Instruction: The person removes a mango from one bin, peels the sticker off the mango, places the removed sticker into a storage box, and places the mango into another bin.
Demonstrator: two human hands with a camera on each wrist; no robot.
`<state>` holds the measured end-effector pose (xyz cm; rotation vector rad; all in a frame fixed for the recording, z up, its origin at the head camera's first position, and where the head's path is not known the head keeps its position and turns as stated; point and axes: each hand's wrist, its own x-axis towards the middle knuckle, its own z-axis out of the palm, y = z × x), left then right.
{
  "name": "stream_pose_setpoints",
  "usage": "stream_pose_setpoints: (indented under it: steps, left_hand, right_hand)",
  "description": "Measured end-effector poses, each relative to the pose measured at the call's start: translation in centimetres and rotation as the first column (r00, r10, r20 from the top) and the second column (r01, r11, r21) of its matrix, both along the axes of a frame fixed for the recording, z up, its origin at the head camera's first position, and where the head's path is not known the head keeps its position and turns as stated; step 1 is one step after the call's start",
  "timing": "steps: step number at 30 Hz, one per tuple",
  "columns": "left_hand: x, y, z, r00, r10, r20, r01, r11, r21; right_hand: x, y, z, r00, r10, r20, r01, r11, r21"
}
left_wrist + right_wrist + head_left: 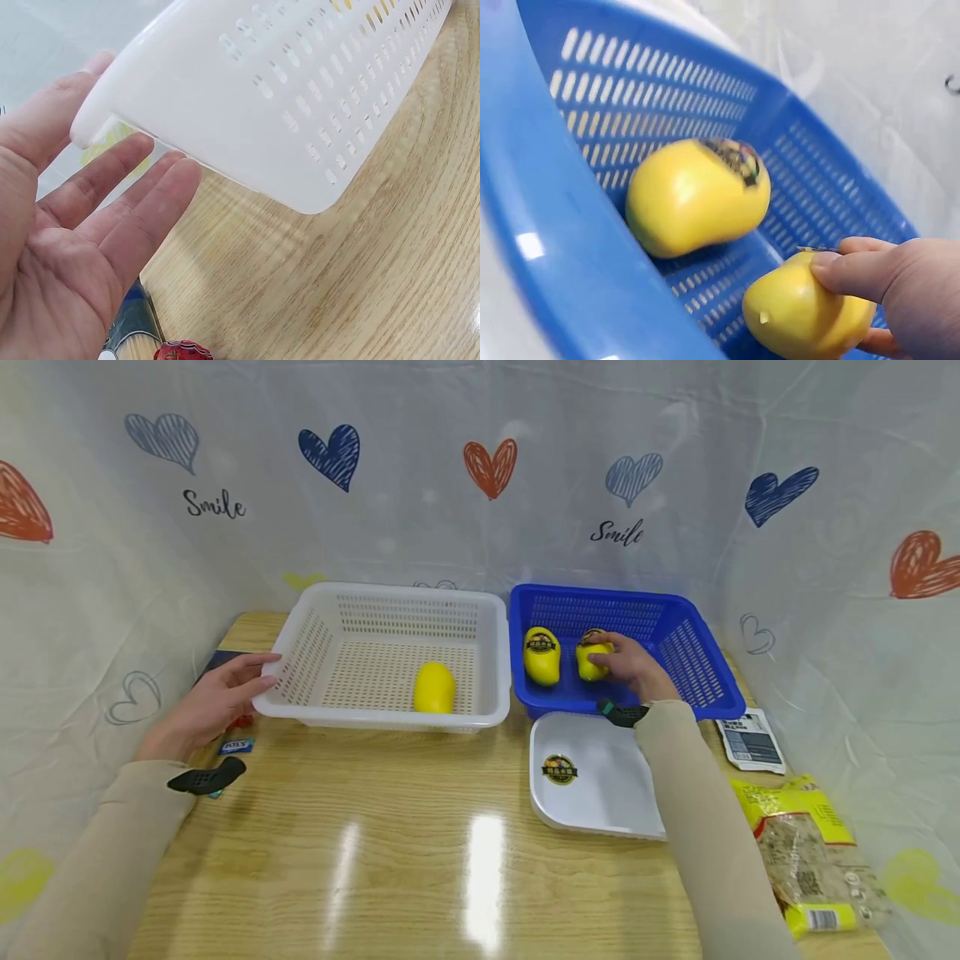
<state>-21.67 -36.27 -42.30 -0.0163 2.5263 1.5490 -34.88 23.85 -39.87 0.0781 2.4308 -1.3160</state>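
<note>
In the head view, my left hand [213,700] is at the left end of a white plastic basket [393,720], its fingers fairly straight. In the left wrist view, the fingertips [184,176] meet the basket's outer side below the rim. One yellow mango [434,687] lies inside this basket. My right hand [633,665] reaches into a blue basket [705,647] and grips a mango [799,307] between thumb and fingers. Beside it in the blue basket lies another mango [694,199] with a dark round sticker.
A white tray [592,789] with a round sticker sits in front of the blue basket, partly under my right forearm. To the right are a white packet [752,742] and a yellow-clear bag [810,852]. Small packets [237,746] lie by my left wrist. A printed curtain stands behind.
</note>
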Motion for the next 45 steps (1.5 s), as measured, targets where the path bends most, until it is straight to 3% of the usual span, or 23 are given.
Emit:
stream_pose_setpoints:
  steps: [4, 8, 13, 23, 28, 34, 36, 39, 42, 45]
  left_hand:
    - [0.1, 0.1, 0.0, 1.000, 0.005, 0.005, -0.005, 1.000, 0.004]
    - [0.1, 0.3, 0.1, 1.000, 0.004, -0.001, -0.004, 1.000, 0.011]
    - [0.2, 0.3, 0.2, 1.000, 0.004, -0.016, -0.004, 1.000, 0.010]
    - [0.2, 0.1, 0.4, 1.000, -0.013, -0.026, 0.012, 1.000, -0.014]
    - [0.1, 0.1, 0.4, 1.000, -0.014, -0.022, 0.014, 1.000, -0.022]
    - [-0.1, 0.2, 0.3, 1.000, -0.021, -0.020, 0.021, 1.000, -0.015]
    - [-0.2, 0.1, 0.3, 1.000, -0.021, -0.020, 0.020, 1.000, -0.016]
    - [-0.2, 0.1, 0.3, 1.000, -0.019, -0.019, 0.019, 1.000, -0.020]
    - [-0.1, 0.1, 0.4, 1.000, -0.023, -0.013, 0.023, 1.000, -0.022]
    - [0.0, 0.0, 0.4, 1.000, -0.025, -0.009, 0.024, 1.000, -0.018]
  right_hand:
    - [0.9, 0.1, 1.0, 0.996, 0.020, -0.092, -0.020, 1.000, 0.006]
    - [2.9, 0.0, 2.3, 0.975, 0.075, -0.208, -0.068, 0.997, 0.043]
    - [7.2, -0.9, 4.0, 0.950, 0.124, -0.286, -0.125, 0.992, 0.015]
    - [15.5, -3.4, 5.2, 0.941, 0.188, -0.280, -0.230, 0.965, -0.127]
    - [18.5, -5.1, 4.1, 0.928, 0.253, -0.275, -0.313, 0.927, -0.205]
    - [21.9, -8.5, 1.6, 0.860, 0.400, -0.317, -0.476, 0.853, -0.215]
    - [22.9, -9.6, 0.5, 0.843, 0.451, -0.294, -0.517, 0.831, -0.206]
    - [23.8, -11.1, -1.4, 0.837, 0.499, -0.224, -0.543, 0.806, -0.234]
    - [24.0, -12.3, -3.2, 0.839, 0.507, -0.199, -0.543, 0.808, -0.231]
    - [23.6, -13.3, -4.5, 0.853, 0.483, -0.196, -0.517, 0.834, -0.194]
